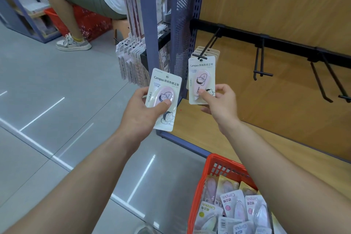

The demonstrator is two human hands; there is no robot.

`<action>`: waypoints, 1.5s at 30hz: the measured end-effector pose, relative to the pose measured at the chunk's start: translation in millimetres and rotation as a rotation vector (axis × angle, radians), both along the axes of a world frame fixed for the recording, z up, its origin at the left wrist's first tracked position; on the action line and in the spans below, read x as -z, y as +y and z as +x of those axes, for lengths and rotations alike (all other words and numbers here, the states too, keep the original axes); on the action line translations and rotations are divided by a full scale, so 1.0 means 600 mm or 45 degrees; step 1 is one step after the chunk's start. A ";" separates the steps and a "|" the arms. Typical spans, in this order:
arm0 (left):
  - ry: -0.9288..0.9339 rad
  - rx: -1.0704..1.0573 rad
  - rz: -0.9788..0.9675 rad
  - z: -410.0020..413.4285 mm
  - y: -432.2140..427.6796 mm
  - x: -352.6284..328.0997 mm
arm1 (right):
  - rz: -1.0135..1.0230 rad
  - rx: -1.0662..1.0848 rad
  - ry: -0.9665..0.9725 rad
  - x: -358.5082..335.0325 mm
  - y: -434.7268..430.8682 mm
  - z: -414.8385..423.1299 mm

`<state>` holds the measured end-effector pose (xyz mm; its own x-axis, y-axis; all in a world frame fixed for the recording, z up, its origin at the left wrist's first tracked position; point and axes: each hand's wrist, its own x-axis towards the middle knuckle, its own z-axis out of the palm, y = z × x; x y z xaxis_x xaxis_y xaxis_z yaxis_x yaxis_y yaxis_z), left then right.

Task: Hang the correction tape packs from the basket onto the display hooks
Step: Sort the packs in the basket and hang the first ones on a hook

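My left hand (pixel 141 109) grips a pink correction tape pack (pixel 164 89) by its lower half, held upright left of the display. My right hand (pixel 218 100) pinches the bottom of a second pink pack (pixel 201 74), whose top hole sits at the tip of the leftmost black hook (pixel 209 43). Several packs hang behind it on that hook. A red basket (pixel 224 167) at the lower right holds several more packs (pixel 233 205).
Two more black hooks (pixel 260 62) (pixel 326 80) stick out from the black rail on the wooden back panel, with nothing on them. A blue perforated shelf post (pixel 182 24) stands left of the hooks. A person sits on a stool (pixel 121 24) at the upper left beside another red basket (pixel 91 23).
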<state>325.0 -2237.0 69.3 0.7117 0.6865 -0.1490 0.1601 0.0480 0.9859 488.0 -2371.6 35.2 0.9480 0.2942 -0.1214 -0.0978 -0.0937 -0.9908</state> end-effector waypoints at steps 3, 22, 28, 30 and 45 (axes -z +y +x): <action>0.002 0.003 0.009 0.001 -0.002 0.000 | -0.082 0.011 0.014 -0.001 0.019 0.018; 0.001 0.009 0.029 0.004 -0.009 -0.010 | -0.609 0.073 -0.182 -0.016 0.024 0.043; -0.007 0.040 0.046 0.014 -0.021 -0.007 | -0.035 -0.468 0.112 -0.057 -0.014 -0.078; -0.007 0.030 0.047 0.015 -0.020 -0.007 | 0.063 -0.509 0.212 -0.071 -0.017 -0.092; 0.067 -0.069 0.073 0.007 0.003 0.000 | -0.073 -0.056 0.124 -0.049 -0.021 0.010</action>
